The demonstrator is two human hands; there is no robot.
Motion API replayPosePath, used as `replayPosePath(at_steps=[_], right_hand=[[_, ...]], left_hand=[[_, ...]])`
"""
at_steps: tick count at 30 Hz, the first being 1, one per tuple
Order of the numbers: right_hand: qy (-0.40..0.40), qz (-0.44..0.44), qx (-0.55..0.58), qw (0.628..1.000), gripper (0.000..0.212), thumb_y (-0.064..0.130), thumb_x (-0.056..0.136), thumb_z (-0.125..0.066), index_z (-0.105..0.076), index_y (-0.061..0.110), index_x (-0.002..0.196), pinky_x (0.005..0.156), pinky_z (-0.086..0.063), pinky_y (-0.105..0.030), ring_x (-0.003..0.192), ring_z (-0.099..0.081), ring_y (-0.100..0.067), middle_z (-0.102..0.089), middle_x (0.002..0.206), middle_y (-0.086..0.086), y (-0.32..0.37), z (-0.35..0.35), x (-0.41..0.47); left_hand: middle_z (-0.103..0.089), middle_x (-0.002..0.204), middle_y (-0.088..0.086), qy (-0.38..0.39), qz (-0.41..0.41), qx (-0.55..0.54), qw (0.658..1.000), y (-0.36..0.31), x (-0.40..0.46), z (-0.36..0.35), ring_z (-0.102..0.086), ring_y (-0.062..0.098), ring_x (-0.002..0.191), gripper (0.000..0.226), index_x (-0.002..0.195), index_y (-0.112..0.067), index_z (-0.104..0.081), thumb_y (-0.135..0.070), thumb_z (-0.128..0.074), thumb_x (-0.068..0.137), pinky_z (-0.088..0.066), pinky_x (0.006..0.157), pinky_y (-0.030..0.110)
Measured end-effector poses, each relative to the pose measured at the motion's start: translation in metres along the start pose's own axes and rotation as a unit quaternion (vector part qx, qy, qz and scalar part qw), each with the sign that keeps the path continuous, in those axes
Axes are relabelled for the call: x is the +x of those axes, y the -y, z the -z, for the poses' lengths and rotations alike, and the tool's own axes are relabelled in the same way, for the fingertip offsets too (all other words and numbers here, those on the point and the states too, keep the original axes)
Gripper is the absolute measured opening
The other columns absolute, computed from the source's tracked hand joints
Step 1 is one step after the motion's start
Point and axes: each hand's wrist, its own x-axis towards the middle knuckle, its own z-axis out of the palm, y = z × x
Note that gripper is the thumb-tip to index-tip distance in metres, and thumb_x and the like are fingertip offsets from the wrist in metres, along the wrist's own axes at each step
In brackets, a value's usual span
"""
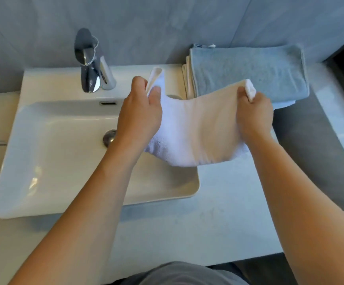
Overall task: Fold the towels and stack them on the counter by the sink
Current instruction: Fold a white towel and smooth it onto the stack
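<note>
A white towel (pixel 197 128) hangs folded between my two hands, above the right end of the sink and the counter beside it. My left hand (pixel 140 112) pinches its upper left corner between thumb and fingers. My right hand (pixel 254 114) grips its upper right corner in a fist. The towel sags in the middle. Behind it, against the wall, lies a stack of folded towels with a blue towel (pixel 249 70) on top and a cream one (pixel 188 79) showing at its left edge.
The white rectangular sink (pixel 53 151) fills the left half, with a chrome tap (pixel 92 66) at its back and a drain plug (pixel 109 137). Pale counter (pixel 218 212) stretches in front of and to the right of the sink. A dark recess lies at far right.
</note>
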Motion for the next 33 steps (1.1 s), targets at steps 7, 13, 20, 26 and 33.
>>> replayPosePath(at_steps=[7, 13, 20, 26, 33], right_hand=[[-0.056, -0.001, 0.021, 0.998, 0.04, 0.043, 0.098, -0.04, -0.043, 0.018, 0.067, 0.066, -0.032, -0.026, 0.075, -0.045, -0.018, -0.048, 0.071, 0.002, -0.021, 0.07, 0.141], [-0.045, -0.002, -0.021, 0.999, 0.037, 0.041, 0.098, -0.039, -0.061, 0.012, 0.09, 0.074, -0.039, -0.028, 0.088, -0.053, -0.022, -0.06, 0.088, 0.0, -0.036, 0.088, 0.23], [-0.051, -0.017, -0.068, 0.996, 0.044, 0.04, 0.1, -0.039, -0.057, 0.008, 0.123, 0.079, -0.036, -0.024, 0.116, -0.056, -0.026, -0.06, 0.126, -0.008, -0.047, 0.089, 0.29], [-0.003, -0.009, -0.126, 0.992, 0.048, 0.043, 0.1, -0.036, -0.054, 0.006, 0.125, 0.092, -0.041, -0.035, 0.12, -0.053, -0.033, -0.057, 0.13, -0.015, -0.068, 0.067, 0.305], [-0.023, 0.008, -0.134, 0.991, 0.052, 0.045, 0.1, -0.036, -0.04, 0.003, 0.131, 0.093, -0.038, -0.041, 0.121, -0.049, -0.038, -0.047, 0.137, -0.017, -0.07, 0.054, 0.305]], left_hand=[[-0.044, 0.083, -0.01, -0.097, -0.009, -0.067, 0.993, -0.065, 0.053, -0.067, -0.043, 0.017, 0.082, 0.018, 0.1, -0.014, -0.038, -0.031, -0.04, 0.104, -0.033, 0.058, 0.021], [-0.044, 0.082, -0.012, -0.09, 0.001, -0.122, 0.988, -0.082, 0.103, -0.136, -0.043, 0.013, 0.079, 0.016, 0.098, -0.015, -0.037, -0.029, -0.04, 0.104, -0.035, 0.063, 0.019], [-0.045, 0.083, -0.008, -0.086, 0.054, -0.132, 0.986, -0.083, 0.144, -0.193, -0.043, 0.013, 0.076, 0.017, 0.098, -0.012, -0.038, -0.028, -0.039, 0.105, -0.035, 0.065, 0.024], [-0.046, 0.103, 0.003, -0.049, 0.103, 0.01, 0.993, -0.076, 0.16, -0.208, -0.043, 0.022, 0.091, 0.024, 0.109, -0.008, -0.04, -0.031, -0.034, 0.106, -0.03, 0.072, 0.028], [-0.05, 0.091, 0.009, -0.057, 0.08, 0.201, 0.975, -0.069, 0.159, -0.203, -0.043, 0.031, 0.084, 0.037, 0.121, -0.006, -0.04, -0.038, -0.028, 0.107, -0.03, 0.07, 0.038]])
